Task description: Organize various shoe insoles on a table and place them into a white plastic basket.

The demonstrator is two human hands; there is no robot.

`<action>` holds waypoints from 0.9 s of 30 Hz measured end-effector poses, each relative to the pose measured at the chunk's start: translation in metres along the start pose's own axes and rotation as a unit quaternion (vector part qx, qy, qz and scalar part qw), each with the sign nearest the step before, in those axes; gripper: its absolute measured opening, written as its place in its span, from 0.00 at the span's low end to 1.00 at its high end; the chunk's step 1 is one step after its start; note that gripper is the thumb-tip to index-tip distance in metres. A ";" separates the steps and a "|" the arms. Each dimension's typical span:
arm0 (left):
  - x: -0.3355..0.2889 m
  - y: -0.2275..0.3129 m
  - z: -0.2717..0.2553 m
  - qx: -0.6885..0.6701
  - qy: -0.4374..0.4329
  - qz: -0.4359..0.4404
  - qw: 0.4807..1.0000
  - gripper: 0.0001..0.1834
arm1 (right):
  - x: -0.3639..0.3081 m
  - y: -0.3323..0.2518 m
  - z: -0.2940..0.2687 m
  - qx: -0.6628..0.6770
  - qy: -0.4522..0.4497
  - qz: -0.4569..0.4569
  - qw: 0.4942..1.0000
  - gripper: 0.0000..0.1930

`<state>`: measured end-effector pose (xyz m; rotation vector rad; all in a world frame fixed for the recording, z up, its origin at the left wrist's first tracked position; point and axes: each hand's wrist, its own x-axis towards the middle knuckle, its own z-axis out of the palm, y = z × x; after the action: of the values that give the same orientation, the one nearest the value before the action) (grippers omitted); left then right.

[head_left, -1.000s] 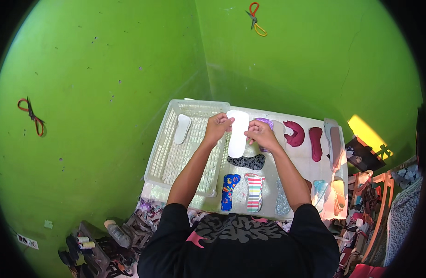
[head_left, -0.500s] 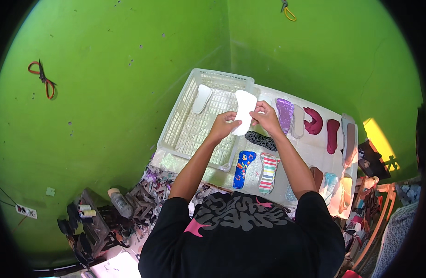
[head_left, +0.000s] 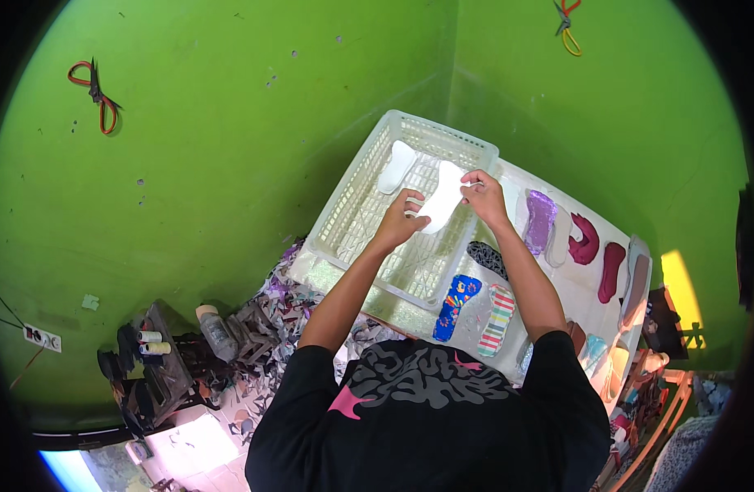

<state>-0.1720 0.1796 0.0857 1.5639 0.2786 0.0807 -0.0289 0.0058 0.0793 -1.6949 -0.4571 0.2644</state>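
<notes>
A white insole (head_left: 442,197) is held up between my two hands over the white plastic crate (head_left: 334,209). My left hand (head_left: 401,220) pinches its lower end between thumb and fingers. At the upper right edge, my right hand (head_left: 485,197) grips it with thumb and fingertips. Inside the crate, toward the far left corner, lies another white insole (head_left: 397,167). Just right of the crate are a black patterned insole (head_left: 487,259), a blue printed one (head_left: 457,307) and a striped one (head_left: 497,321).
On the pale table (head_left: 586,287) lie several more insoles, among them a purple glittery one (head_left: 540,221) and a maroon one (head_left: 612,272). Fabric scraps (head_left: 291,303) cover the floor at left. Snips (head_left: 96,94) hang on the green wall. A wooden rack (head_left: 165,369) stands at lower left.
The view has shifted, so crate and table appear farther right. The held insole has gone from over the crate's right edge to inside its outline, and is now tilted.
</notes>
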 end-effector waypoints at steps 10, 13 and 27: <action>0.053 -0.040 -0.060 0.188 0.036 0.037 0.981 0.09 | 0.080 0.027 0.054 -0.177 -0.035 -0.078 0.980 0.06; 0.077 -0.056 -0.076 0.237 0.040 0.042 0.970 0.12 | 0.105 0.036 0.070 -0.241 -0.059 -0.120 0.961 0.07; 0.136 -0.110 -0.097 0.309 0.150 -0.024 0.939 0.16 | 0.158 0.084 0.126 -0.346 -0.110 -0.073 0.929 0.20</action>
<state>-0.0763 0.3035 -0.0390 2.1713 0.6275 0.2093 0.0713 0.1776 -0.0121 -2.3139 -0.9184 0.1952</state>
